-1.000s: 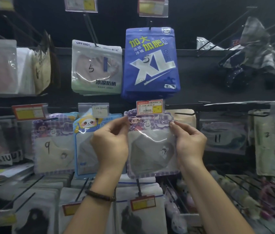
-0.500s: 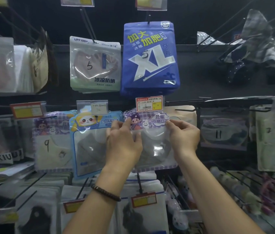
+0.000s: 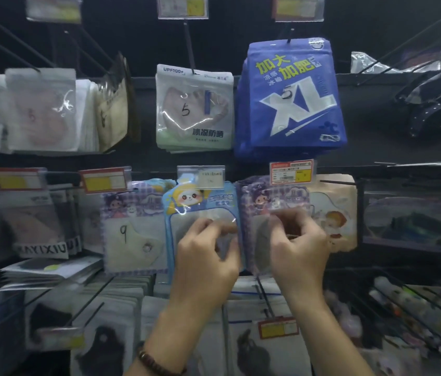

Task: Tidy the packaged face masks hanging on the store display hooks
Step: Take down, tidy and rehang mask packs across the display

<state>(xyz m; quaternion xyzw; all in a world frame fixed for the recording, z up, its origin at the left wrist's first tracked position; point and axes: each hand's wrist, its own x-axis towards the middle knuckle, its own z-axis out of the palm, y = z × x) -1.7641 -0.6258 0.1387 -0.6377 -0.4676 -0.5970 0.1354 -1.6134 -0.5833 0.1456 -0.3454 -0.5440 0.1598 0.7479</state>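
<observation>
Head view: the right hand point(image 3: 298, 248) pinches the purple-checked mask pack point(image 3: 265, 204), hung under the red price tag point(image 3: 291, 172) at its 12 o'clock. The left hand point(image 3: 205, 253) curls at the pack's 9 o'clock edge, its grip too blurred to judge. Advisably, level both edges so the pack faces squarely forward beside the blue panda pack point(image 3: 195, 202).

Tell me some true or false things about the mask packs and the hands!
1. The big blue pack says XL. True.
2. The pack with a 9 hangs in the top row. False: it hangs in the middle row, left of the panda pack.
3. The left hand and right hand both pinch the purple pack under the red price tag. True.
4. The bracelet is on the right wrist. False: it is on the left wrist.
</observation>
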